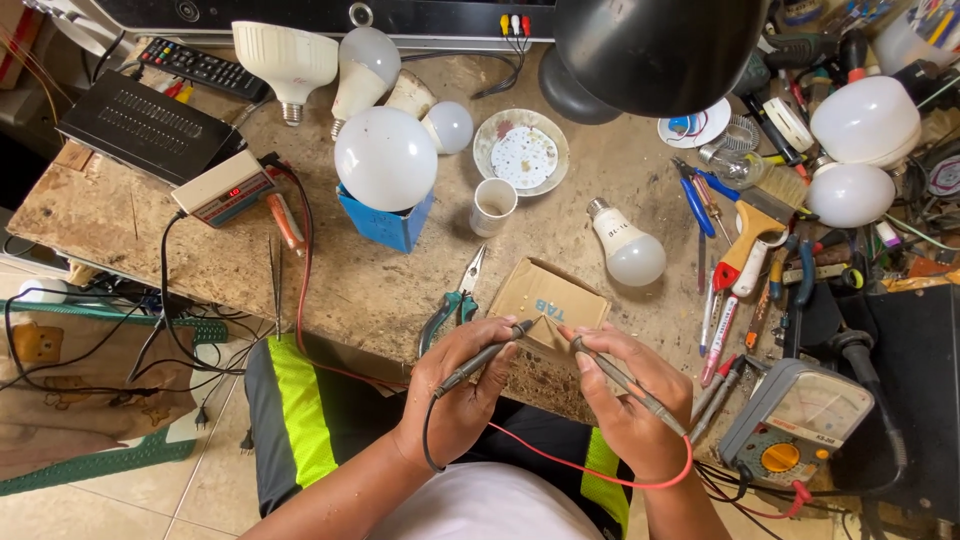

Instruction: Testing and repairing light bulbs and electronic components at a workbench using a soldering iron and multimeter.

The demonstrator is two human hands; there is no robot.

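Observation:
My left hand (pixel 462 392) grips a dark test probe (pixel 487 355) with a black lead. My right hand (pixel 630 400) grips a second probe (pixel 625 382) with a red lead (pixel 590 473). The two probe tips meet at a point above the near edge of a small cardboard piece (pixel 550 295) on the workbench. What the tips touch is too small to make out. Both leads run toward the analog multimeter (pixel 795 425) at the right front edge.
Green-handled pliers (pixel 452 300) lie left of the cardboard. Several white bulbs (pixel 385 158), a white cup (pixel 492 205), a dish (pixel 521 150), a loose bulb (pixel 628 248) and a black lamp shade (pixel 655 40) fill the bench. Tools (pixel 740 260) crowd the right side; boxes and a remote (pixel 200 68) sit left.

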